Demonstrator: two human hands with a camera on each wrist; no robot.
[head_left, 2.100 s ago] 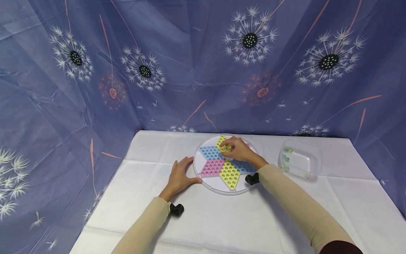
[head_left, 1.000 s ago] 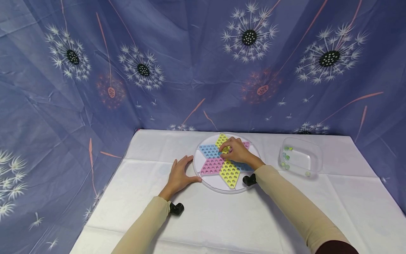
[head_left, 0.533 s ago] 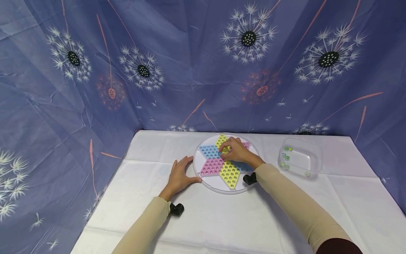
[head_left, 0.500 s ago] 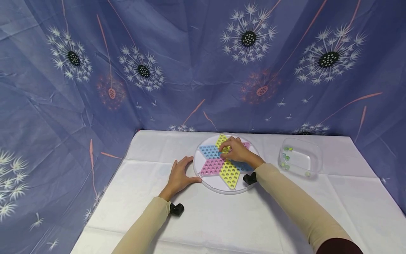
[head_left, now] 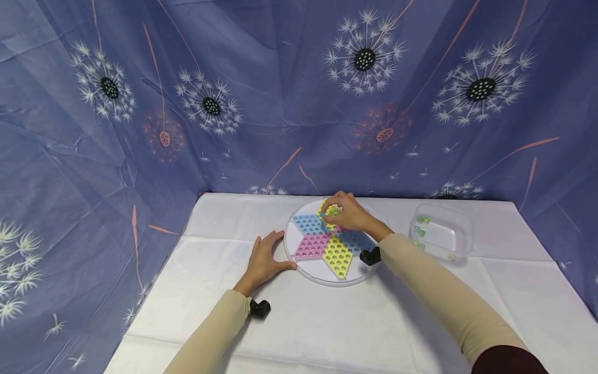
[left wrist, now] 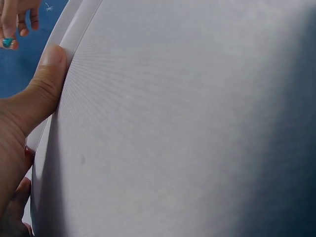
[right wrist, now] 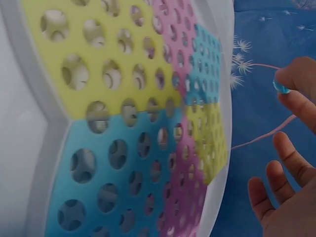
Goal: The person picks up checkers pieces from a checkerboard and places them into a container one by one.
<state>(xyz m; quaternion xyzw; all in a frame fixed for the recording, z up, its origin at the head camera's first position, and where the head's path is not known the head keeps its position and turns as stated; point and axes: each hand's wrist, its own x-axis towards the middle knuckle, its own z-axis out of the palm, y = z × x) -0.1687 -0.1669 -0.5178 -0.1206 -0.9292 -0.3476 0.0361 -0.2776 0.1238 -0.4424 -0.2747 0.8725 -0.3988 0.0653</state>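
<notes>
A round white Chinese checkers board (head_left: 312,268) with yellow, blue and pink perforated sections lies on the table. My right hand (head_left: 349,212) is above its far part, pinching a blue marble (right wrist: 281,88) between thumb and forefinger, other fingers apart from it. That marble is off the board in the right wrist view. My left hand (head_left: 264,261) rests at the board's left edge with fingers spread, the thumb (left wrist: 48,79) lying along the rim. The right hand covers part of the yellow and pink sections in the head view.
A clear plastic tub (head_left: 469,236) stands right of the board, with several green and blue-green marbles (head_left: 421,233) in it. White cloth (head_left: 336,332) covers the table. A blue dandelion-print curtain (head_left: 289,104) hangs behind and at the left.
My right hand came down to the blue marble near the board's middle, pinched it and has lifted it away from me. The left hand has stayed at the rim.
</notes>
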